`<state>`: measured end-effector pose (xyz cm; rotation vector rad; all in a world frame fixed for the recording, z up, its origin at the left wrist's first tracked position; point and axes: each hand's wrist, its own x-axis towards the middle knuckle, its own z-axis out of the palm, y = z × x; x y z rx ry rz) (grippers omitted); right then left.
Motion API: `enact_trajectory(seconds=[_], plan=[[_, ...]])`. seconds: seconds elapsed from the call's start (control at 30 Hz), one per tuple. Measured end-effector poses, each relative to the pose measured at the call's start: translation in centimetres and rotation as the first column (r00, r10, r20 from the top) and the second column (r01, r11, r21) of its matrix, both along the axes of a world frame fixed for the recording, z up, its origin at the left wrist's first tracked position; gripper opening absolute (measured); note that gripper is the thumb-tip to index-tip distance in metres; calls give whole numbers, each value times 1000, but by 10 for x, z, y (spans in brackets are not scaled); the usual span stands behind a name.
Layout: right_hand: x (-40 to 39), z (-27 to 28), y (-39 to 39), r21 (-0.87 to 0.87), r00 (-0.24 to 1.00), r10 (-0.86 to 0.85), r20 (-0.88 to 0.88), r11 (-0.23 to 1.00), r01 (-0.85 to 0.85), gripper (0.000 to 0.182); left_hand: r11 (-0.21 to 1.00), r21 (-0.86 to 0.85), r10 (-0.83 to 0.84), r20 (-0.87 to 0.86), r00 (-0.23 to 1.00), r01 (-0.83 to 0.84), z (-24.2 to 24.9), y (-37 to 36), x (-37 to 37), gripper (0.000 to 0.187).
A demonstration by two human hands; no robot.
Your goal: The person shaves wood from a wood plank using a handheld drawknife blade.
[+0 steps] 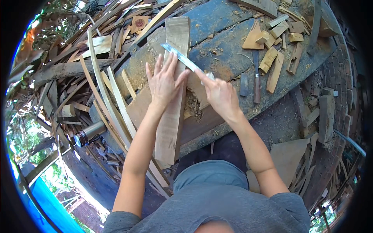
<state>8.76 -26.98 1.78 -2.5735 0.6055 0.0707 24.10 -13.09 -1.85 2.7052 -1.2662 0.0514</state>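
A long pale wooden board (169,128) lies lengthwise across the workbench, its near end toward my body. My left hand (163,85) presses on the board with fingers spread, its fingertips close to a shiny metal blade (182,59). That blade lies slantwise over the board's upper part. My right hand (221,95) is wrapped round the near end of the blade, index finger stretched along it; the grip itself is mostly hidden. Wood shavings (194,103) lie just right of the board.
On the bench's right side are a chisel (257,83), a small dark metal block (244,84) and several wood offcuts (268,60). Long wooden strips (116,105) lean at the left beside a metal flask (89,133). A scrap pile (70,70) stands beyond.
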Motion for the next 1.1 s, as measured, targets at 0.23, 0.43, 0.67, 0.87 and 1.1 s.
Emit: enact_trajectory(seconds=[0.23,0.43,0.67,0.87,1.1], plan=[[49,-15,-8,-106,987,-6,158,994,23,54,999,-33,25,34,999,-24,-6,-17,52,75],[7,-3,-4,-103,997,5,80,995,3,57,1000,-23,-2,15,1000,2,0,-9,9,73],[47,-24,-18,-220,978,60,200,975,-15,56,998,42,55,32,998,-56,-7,-20,48,67],[6,-4,-2,-98,998,17,54,995,-12,56,998,-57,-8,19,1000,9,-1,-10,14,72],[29,-9,-3,-122,995,38,97,992,-26,54,1000,21,-8,86,996,7,7,-5,29,64]])
